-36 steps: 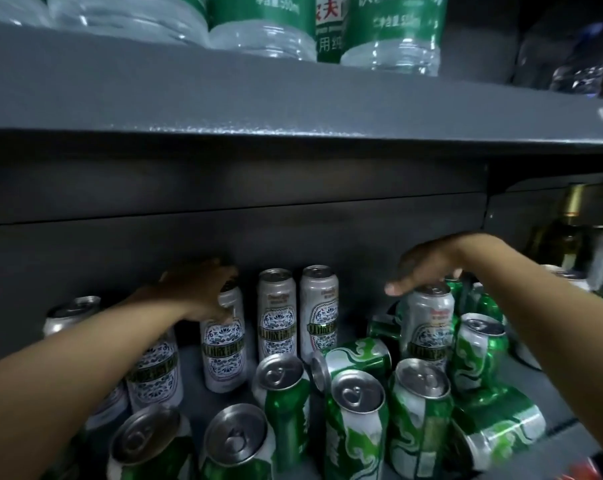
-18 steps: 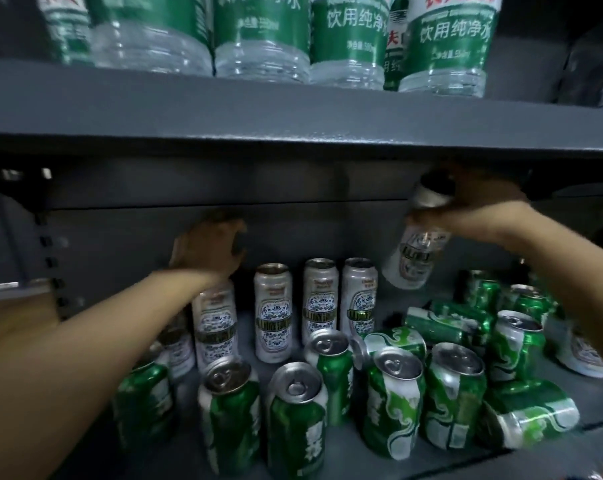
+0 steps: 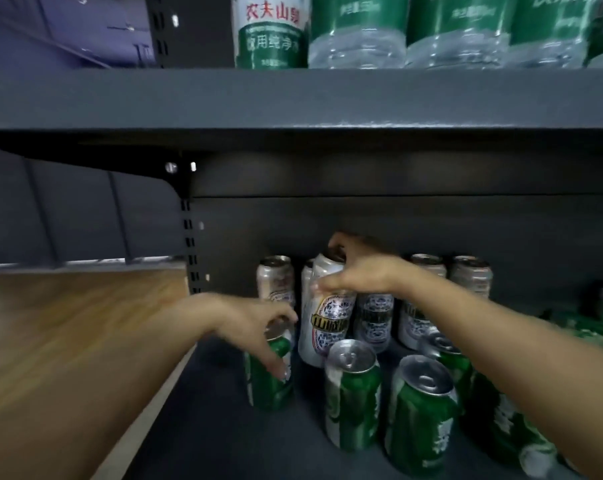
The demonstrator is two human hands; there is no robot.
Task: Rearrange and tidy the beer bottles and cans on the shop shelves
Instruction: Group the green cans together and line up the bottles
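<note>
Right hand (image 3: 359,271) wrapped over the upper part of a silver can (image 3: 327,317), thumb at the near side and fingers curled over the rim at the far side; the can is clamped, not merely touched. Left hand (image 3: 255,327) draped over the top of a green can (image 3: 269,372), fingers curled down its wall and holding it.

The silver can lies directly below the right grip, in front of the back row of silver cans (image 3: 428,299) and just right of the left hand's can. Its long axis runs near vertical but leans, the lid tipped away toward the back panel and slightly right, the base nearer the onlooker; whether the base touches the lower shelf (image 3: 203,427) cannot be told.

Judged step: seating the silver can in the back row. To do it well, bring the axis upright before release, lower it straight down so the base lands flat, keep the label facing out, and avoid knocking the neighbour behind the grip. The left hand's can, upright with lid uppermost, should be held steady meanwhile.
</note>
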